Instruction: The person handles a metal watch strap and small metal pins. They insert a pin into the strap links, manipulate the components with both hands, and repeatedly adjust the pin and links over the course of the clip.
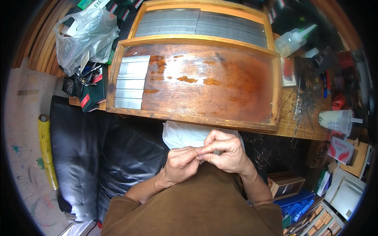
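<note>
My left hand (180, 165) and my right hand (226, 152) meet in front of my body, just short of the table edge. Both are closed, fingertips pinched together. Whatever lies between them, if anything, is hidden or too small to make out. Beyond my hands stands a shallow wooden tray (212, 96) with a worn, glossy brown bottom. A column of thin silvery-grey strips (130, 80) lies along its left side. Behind it, a second wooden tray (269, 29) holds rows of similar grey strips (232, 29). White cloth (179, 133) shows beneath my hands.
Left of the trays are a clear plastic bag (88, 37) and dark boxes (94, 92). A squeeze bottle (290, 41), thin dark wires (302, 104) and a drink cup (336, 121) stand on the right. A black padded seat (78, 157) and yellow roll (46, 151) are at left.
</note>
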Demonstrator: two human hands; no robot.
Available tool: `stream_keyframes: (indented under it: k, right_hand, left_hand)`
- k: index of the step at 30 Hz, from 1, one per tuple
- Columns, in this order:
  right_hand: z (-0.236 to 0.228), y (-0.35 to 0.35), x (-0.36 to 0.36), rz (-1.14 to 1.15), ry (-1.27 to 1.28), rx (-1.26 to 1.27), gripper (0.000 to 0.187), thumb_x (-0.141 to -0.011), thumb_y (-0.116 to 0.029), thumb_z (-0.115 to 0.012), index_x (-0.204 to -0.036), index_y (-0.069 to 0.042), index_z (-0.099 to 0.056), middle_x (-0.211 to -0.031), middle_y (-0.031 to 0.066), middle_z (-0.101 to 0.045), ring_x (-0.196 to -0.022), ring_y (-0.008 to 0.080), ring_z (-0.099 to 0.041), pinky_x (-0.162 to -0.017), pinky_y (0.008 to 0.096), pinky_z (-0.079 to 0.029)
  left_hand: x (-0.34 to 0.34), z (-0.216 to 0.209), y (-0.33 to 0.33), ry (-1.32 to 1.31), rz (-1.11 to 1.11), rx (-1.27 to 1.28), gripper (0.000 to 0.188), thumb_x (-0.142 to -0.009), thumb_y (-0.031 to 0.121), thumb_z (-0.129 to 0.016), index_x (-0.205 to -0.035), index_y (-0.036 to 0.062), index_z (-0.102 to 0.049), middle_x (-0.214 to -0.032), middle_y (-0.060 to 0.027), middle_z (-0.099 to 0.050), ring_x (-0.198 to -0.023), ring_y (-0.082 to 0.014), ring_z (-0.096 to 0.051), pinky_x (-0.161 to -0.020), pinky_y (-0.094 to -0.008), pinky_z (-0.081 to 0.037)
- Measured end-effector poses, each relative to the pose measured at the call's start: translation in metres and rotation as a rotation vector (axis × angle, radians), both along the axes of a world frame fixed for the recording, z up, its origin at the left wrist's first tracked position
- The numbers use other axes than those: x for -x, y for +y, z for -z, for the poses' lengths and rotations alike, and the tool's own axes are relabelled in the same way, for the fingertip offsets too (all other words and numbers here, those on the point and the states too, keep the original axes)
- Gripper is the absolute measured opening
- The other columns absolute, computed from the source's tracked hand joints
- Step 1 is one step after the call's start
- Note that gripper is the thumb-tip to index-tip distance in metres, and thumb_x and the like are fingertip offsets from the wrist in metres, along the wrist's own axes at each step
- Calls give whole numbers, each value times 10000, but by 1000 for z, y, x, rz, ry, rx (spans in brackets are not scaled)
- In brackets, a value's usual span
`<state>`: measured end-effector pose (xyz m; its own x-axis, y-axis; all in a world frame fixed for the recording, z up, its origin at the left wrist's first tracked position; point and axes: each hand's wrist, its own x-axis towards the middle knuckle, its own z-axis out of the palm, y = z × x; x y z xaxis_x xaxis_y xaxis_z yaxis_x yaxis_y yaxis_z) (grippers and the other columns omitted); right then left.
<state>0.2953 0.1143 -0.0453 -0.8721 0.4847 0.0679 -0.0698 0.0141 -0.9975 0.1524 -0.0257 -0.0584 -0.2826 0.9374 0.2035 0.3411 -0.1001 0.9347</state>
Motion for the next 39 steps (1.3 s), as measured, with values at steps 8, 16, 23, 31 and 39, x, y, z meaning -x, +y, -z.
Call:
stream_keyframes:
  k: [8, 16, 23, 31, 39]
  right_hand:
    - [1, -7, -1, 68, -23, -29, 192, -788, 23, -858, -969, -19, -809, -860, 46, -648, -795, 148, -627, -690, 276, -508]
    - [4, -19, -5, 206, -3, -111, 218, -738, 39, -891, -931, -30, -818, -827, 35, -654, -747, 126, -622, -647, 259, -495]
    - [4, -19, -5, 214, -4, -119, 218, -742, 43, -887, -933, -34, -815, -824, 37, -657, -747, 126, -624, -648, 257, -499]
    - [5, -19, -5, 207, 9, -133, 207, -771, 44, -866, -958, -23, -808, -836, 48, -658, -753, 136, -633, -654, 264, -506]
    - [6, -22, -4, 238, 3, -120, 199, -748, 28, -894, -917, -30, -807, -817, 45, -661, -734, 129, -625, -636, 259, -495]
  left_hand:
    - [6, 1, 4, 20, 49, 28, 199, -799, -98, -735, -989, -39, -744, -820, -165, -746, -710, -287, -747, -625, -344, -584]
    - [11, -4, 9, -72, 131, 72, 198, -819, -74, -757, -1014, -36, -747, -819, -168, -746, -735, -307, -750, -649, -364, -586]
    - [12, -3, 10, -104, 147, 84, 198, -822, -78, -756, -1016, -41, -747, -851, -183, -757, -776, -329, -761, -684, -368, -601]
    - [16, -6, 12, -92, 176, 112, 177, -824, -76, -751, -998, -42, -746, -839, -182, -751, -769, -333, -758, -678, -376, -598]
    - [18, -5, 11, -88, 179, 109, 154, -823, -62, -747, -975, -34, -743, -805, -179, -733, -719, -342, -735, -638, -381, -578]
